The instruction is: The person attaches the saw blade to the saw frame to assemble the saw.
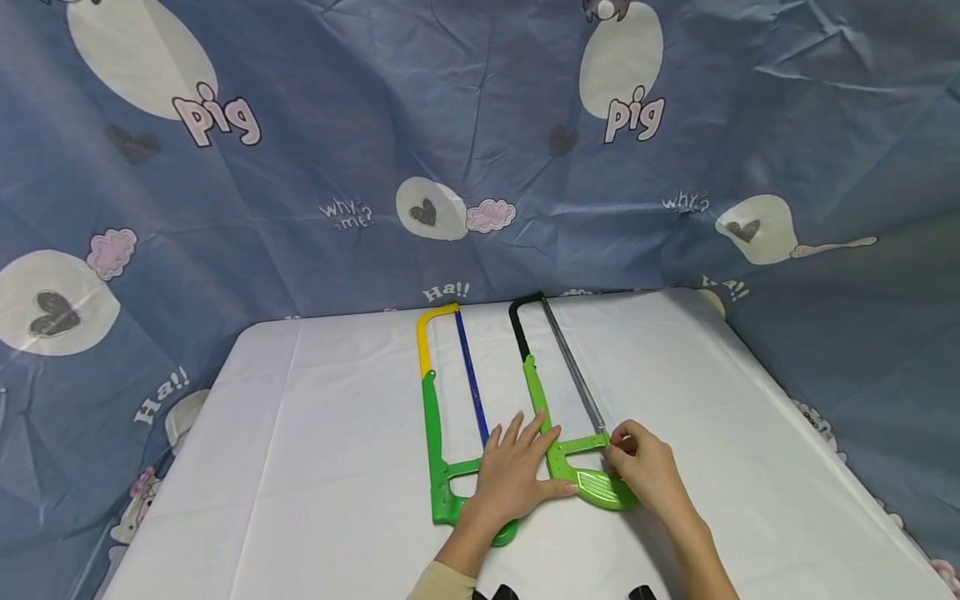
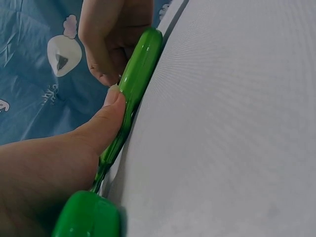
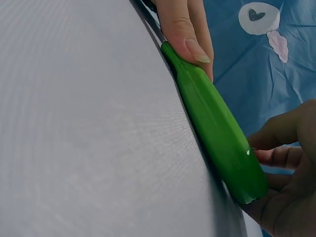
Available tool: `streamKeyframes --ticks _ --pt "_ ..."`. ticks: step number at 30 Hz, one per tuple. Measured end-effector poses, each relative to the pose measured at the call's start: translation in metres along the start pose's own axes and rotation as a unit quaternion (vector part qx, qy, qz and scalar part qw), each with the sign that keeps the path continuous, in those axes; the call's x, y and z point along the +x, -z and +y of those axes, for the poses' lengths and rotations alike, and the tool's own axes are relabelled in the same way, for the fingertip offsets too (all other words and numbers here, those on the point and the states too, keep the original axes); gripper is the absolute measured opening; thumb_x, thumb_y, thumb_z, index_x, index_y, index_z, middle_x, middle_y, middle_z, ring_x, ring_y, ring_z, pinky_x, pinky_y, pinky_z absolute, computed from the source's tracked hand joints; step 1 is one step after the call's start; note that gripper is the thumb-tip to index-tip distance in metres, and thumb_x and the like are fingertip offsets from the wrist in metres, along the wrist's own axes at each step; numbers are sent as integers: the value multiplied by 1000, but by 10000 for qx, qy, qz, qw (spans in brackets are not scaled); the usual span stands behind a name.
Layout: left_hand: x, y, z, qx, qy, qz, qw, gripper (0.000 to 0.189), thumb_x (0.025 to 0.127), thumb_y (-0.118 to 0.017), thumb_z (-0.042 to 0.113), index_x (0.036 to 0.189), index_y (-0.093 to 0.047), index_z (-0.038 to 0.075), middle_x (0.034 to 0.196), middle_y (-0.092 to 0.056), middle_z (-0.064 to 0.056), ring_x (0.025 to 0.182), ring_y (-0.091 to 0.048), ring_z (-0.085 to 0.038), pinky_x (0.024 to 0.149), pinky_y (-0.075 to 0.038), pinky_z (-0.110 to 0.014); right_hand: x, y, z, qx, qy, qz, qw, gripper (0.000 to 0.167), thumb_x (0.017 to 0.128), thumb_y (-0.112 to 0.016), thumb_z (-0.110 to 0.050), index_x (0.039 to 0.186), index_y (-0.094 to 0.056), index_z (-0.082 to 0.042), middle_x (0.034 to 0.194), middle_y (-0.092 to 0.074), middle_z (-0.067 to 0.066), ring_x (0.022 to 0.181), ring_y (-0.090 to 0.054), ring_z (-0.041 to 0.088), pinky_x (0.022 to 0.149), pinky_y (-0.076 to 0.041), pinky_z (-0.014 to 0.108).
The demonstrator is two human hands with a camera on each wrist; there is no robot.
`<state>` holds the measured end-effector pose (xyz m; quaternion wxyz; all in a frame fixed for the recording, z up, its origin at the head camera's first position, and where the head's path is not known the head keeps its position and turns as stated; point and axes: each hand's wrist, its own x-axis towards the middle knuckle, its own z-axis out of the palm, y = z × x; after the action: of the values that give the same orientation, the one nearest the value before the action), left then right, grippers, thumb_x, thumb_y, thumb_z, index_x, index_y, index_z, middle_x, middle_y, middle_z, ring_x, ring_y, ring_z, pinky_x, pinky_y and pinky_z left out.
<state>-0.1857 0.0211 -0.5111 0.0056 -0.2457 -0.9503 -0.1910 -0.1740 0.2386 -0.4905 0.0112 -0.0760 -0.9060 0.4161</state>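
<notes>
A light green and black hacksaw [image 1: 536, 392] with a grey blade [image 1: 573, 364] lies on the white table. My left hand [image 1: 512, 477] rests spread over its frame, fingers straight, the thumb [image 2: 106, 118] lying against the green handle [image 2: 140, 66]. At the near end of the blade, my right hand [image 1: 652, 473] has its thumb and finger curled together, pinching the small nut fitting there; the fingers mostly hide it. A second hacksaw [image 1: 435, 442], darker green and yellow with a blue blade [image 1: 471, 375], lies to the left, its handle partly under my left hand and wrist.
The white-covered table [image 1: 330, 467] extends to both sides of the saws. Behind it hangs a blue printed cloth [image 1: 465, 100], which also drops along the sides. Small black objects [image 1: 505, 592] show at the bottom edge of the head view.
</notes>
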Motion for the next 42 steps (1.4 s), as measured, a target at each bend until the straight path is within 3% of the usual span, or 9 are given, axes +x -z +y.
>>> streamKeyframes --ticks 33,37,42 --pt "0 1 0 16 -15 91 10000 86 82 -58 75 152 -42 27 164 -29 -2 152 -24 -35 119 -22 -62 5 -2 6 1197 -299 -159 9922 4 93 -58 -4 95 -57 0 78 -72 12 65 -65 15 57 -54 25" --pt "0 1 1 -38 -7 49 10000 86 82 -58 75 152 -42 27 165 -28 -2 153 -24 -35 119 -22 -62 6 -1 9 1453 -371 -265 9883 6 93 -58 -3 96 -57 2 78 -72 12 64 -65 16 57 -55 25" --pt "0 -2 -1 -133 -6 0 9999 86 83 -58 75 152 -41 27 165 -28 -2 153 -22 -35 119 -21 -63 6 2 10 2012 -509 -561 9766 11 95 -54 -2 103 -55 6 81 -72 14 64 -66 15 60 -57 25"
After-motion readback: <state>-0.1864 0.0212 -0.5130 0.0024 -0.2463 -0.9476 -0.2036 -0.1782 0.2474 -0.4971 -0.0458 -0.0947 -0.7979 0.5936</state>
